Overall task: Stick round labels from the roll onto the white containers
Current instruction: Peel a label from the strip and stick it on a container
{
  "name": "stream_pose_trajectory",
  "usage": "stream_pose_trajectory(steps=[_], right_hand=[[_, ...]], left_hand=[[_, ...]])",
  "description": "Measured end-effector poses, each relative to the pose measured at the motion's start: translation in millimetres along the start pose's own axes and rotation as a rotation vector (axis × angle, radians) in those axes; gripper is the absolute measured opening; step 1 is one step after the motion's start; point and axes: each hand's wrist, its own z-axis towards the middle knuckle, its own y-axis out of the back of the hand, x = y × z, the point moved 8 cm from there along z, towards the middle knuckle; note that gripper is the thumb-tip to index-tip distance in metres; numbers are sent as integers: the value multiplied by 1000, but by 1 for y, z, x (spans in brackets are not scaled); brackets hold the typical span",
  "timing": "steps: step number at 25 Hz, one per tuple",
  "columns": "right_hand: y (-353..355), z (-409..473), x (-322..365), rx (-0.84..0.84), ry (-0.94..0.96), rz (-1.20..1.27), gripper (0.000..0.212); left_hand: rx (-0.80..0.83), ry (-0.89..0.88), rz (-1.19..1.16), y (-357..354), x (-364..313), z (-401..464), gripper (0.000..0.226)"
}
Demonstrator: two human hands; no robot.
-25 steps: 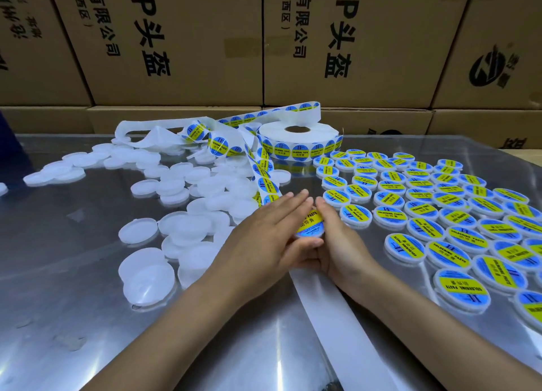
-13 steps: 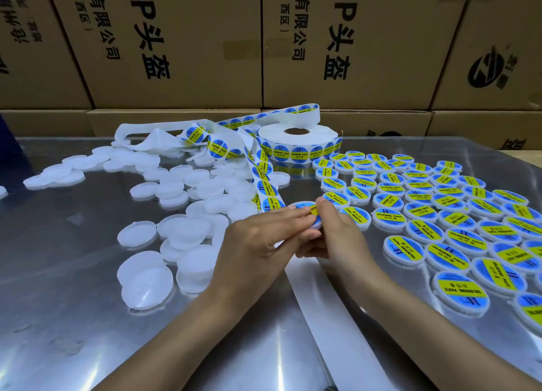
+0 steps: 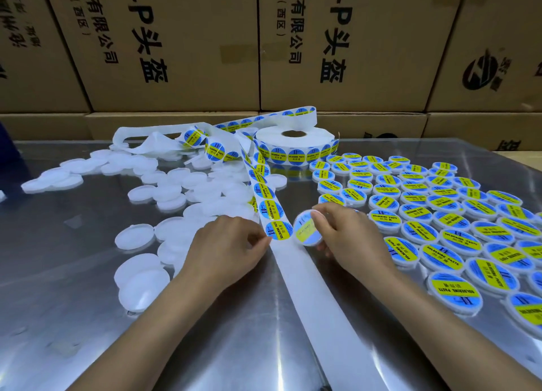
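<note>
While both hands work at the middle of the shiny metal bench (image 3: 88, 317), the scene reads so:

Right hand (image 3: 349, 238): fingers curled round a small round white container (image 3: 307, 229), held tilted just above the bench; its top shows a faint yellow and blue label.
Left hand (image 3: 225, 244): thumb and forefinger pinch the edge of the lowest round blue-and-yellow label (image 3: 278, 231) on the white backing strip (image 3: 311, 288); this label lies just left of the held container, near but apart from it.
Label roll (image 3: 296, 146): a white roll lying flat at the back of the bench, its strip running forward to the hands.
Plain white containers (image 3: 164, 197): a loose heap to the left of the left hand.
Labelled containers (image 3: 440, 223): rows to the right of the right hand.
Brown cardboard boxes (image 3: 181, 44): stacked behind the bench.
</note>
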Motion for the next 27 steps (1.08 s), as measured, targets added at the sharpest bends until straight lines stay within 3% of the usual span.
stream_pose_trajectory(steps=[5, 9, 13, 20, 27], right_hand=[[6, 2, -10, 3, -70, -350, 40], [22, 0, 9, -151, 29, -322, 27], [-10, -3, 11, 96, 123, -399, 27], [-4, 4, -20, 45, -40, -580, 36], [-39, -7, 12, 291, 313, -160, 51]], left_hand=[[-2, -41, 17, -5, -2, 0, 18], [64, -110, 80, -15, -7, -4, 28], [74, -142, 121, -17, -9, -4, 36], [120, -256, 104, -26, -16, -5, 33], [125, -266, 18, -26, -16, -4, 28]])
